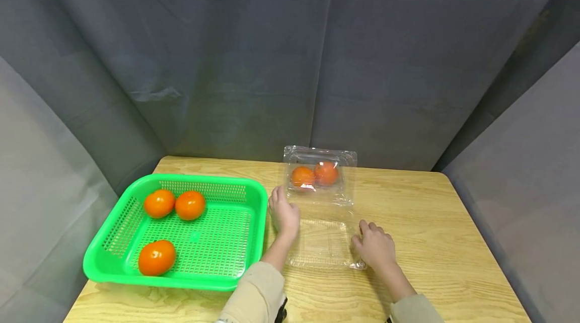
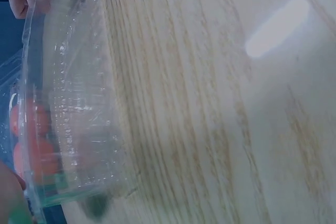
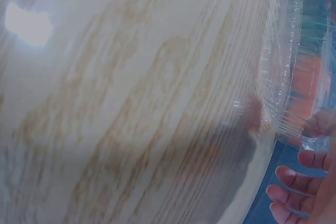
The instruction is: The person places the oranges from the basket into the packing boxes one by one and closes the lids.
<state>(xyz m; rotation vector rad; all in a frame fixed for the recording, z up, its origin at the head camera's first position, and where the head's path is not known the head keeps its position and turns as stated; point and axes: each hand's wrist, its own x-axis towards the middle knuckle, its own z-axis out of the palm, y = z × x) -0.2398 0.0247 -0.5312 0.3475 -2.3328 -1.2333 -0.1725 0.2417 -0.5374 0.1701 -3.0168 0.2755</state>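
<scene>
Wooden worktop (image 1: 430, 222) is carrying a clear plastic clamshell box (image 1: 322, 242), lying between both hands; left hand (image 1: 284, 215) and right hand (image 1: 376, 246) fingers are resting relaxed against its side edges

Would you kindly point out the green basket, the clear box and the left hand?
Green basket (image 1: 258, 197), head view, right rim.
Clear box (image 1: 319, 154), head view, far rim of the filled half.
Left hand (image 1: 284, 214), head view, back of the hand.

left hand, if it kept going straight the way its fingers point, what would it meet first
Probably the far half of the clear clamshell box holding two orange fruits; the left hand points up-table beside it, so depth is uncertain.
</scene>
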